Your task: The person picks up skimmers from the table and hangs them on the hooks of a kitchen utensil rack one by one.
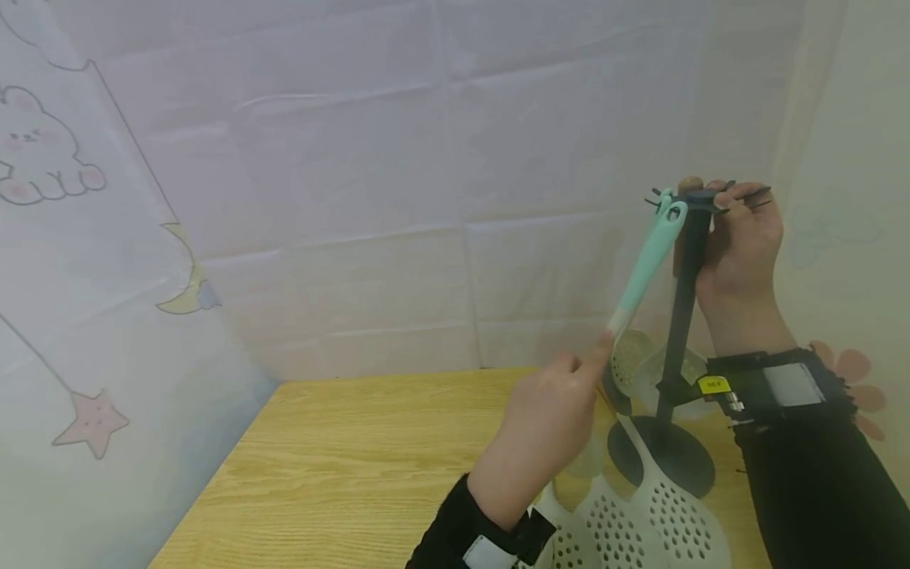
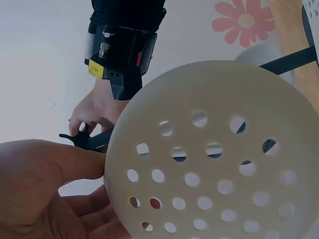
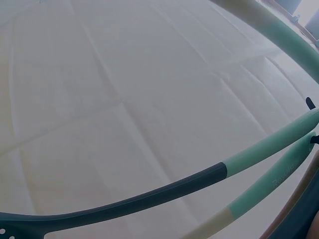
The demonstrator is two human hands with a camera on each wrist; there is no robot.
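L hand (image 1: pixel 543 431) is pinching mint-handled skimmer (image 1: pixel 643 273); R hand (image 1: pixel 735 245), at 2 o'clock, is gripping utensil rack top (image 1: pixel 700 197).

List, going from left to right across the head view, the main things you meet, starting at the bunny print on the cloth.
Bunny print → moon print → left hand → mint utensil handle → dark rack post → right hand → pink flower print.
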